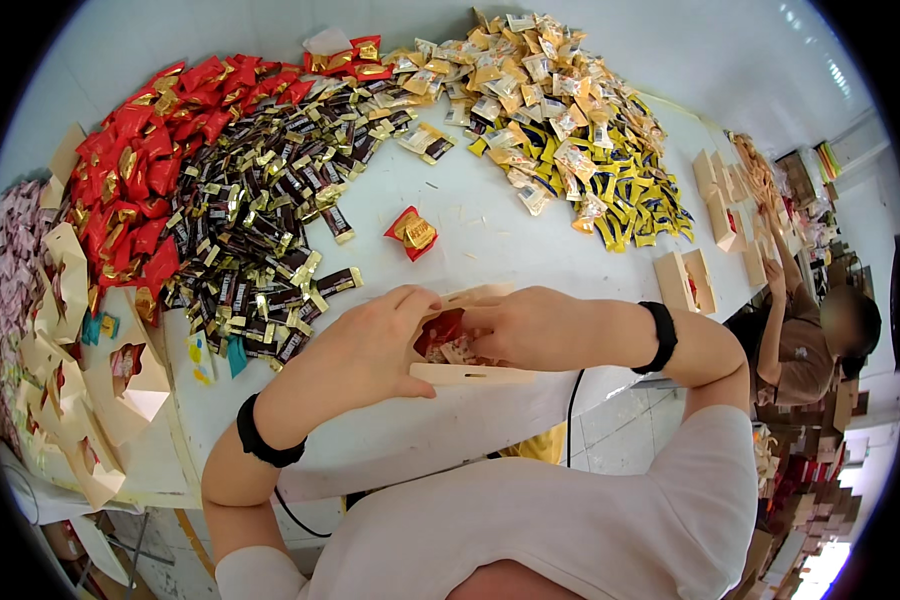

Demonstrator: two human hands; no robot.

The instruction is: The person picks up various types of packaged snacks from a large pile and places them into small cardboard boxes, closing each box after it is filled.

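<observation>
A cream paper box stands open at the table's near edge, with red and pale wrapped snacks inside it. My left hand grips the left end of the box, thumb at its near side. The fingers of my right hand reach into the right part of the box, over the snacks; their tips are partly hidden, so whether they hold a packet cannot be told. Just beyond the box lies a single red and gold packet. A black band circles each of my wrists.
Heaps of red packets, dark bars with gold ends, cream packets and yellow packets curve round the far side. Filled cream boxes crowd the left; more boxes stand right, near a seated co-worker.
</observation>
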